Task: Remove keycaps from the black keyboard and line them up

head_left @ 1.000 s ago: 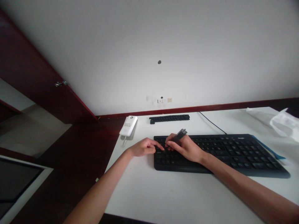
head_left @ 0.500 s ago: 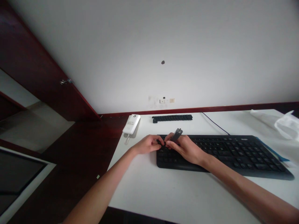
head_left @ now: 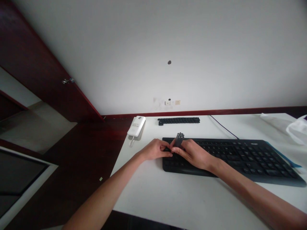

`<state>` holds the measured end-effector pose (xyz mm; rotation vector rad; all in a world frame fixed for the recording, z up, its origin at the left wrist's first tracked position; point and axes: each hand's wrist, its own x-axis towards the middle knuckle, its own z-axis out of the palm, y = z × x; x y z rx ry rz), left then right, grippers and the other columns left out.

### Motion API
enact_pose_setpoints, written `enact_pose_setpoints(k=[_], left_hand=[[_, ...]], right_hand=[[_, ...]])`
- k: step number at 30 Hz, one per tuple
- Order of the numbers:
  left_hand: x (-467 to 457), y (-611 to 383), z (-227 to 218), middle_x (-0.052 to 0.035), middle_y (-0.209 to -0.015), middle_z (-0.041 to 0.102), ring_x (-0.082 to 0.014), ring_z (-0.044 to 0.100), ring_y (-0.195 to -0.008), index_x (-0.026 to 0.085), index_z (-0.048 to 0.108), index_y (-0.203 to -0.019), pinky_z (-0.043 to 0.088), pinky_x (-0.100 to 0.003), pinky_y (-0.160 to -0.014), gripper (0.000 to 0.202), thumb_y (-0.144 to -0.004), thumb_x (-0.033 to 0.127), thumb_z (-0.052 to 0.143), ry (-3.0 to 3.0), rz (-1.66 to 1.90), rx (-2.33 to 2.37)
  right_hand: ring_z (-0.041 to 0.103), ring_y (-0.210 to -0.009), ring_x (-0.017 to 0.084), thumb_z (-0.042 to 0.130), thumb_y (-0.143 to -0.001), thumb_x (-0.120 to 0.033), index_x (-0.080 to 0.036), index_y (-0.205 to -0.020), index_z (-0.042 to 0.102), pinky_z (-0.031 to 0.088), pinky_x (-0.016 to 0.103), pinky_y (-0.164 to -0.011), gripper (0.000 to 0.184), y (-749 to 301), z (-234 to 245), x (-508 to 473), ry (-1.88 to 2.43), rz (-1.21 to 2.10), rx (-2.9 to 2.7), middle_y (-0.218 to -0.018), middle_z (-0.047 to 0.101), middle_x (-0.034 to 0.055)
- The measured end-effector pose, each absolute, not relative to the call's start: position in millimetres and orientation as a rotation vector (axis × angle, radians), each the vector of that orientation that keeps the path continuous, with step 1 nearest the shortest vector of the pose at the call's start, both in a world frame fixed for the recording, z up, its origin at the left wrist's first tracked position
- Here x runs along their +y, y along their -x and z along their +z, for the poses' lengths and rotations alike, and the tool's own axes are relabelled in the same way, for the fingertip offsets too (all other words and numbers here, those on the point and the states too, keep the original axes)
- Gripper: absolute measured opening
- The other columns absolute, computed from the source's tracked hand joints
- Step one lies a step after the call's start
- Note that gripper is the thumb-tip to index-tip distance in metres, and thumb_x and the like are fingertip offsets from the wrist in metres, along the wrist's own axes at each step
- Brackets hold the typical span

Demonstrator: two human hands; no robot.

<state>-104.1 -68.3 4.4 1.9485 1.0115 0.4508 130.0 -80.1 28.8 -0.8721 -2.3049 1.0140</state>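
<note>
A black computer keyboard (head_left: 240,159) lies across the white table. Above its left end, my right hand (head_left: 192,153) is closed round a small dark grey tool (head_left: 179,139) that looks like a keycap puller, its notched end pointing up. My left hand (head_left: 157,149) meets it there, thumb and forefinger closed in a pinch by the tool's lower end. Something small and dark is between those fingertips; it is too hidden to name. Farther back, black keycaps (head_left: 179,120) lie lined up in rows on the table.
A white power bank (head_left: 136,126) with a short cable loop lies at the table's left edge. At the right, a white bag (head_left: 297,129) and something blue (head_left: 285,156) sit behind the keyboard. The keyboard's cable (head_left: 223,127) runs to the back edge, near the wall.
My left fingers have shifted slightly right, closer to my right fingertips. The grey tool has tipped more upright in my right hand. The whole view has shifted a little.
</note>
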Motion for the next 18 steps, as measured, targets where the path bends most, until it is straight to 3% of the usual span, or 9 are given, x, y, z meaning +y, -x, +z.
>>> enact_pose_setpoints(k=[18], left_hand=[[-76.0,96.4,3.5,0.0093,-0.054,0.031,-0.0078,0.025,-0.053,0.019,0.080,-0.095,0.013,-0.028,-0.053,0.034,-0.079,0.050,0.081,-1.936,0.524,1.145]], right_hand=[[0.065,-0.099,0.021,0.051,-0.105,-0.043,-0.021,-0.109,0.069,0.048,0.033,-0.091,0.029,-153.3,20.5,-72.0,0.681,1.177,-2.192,-0.104,0.071,0.0034]])
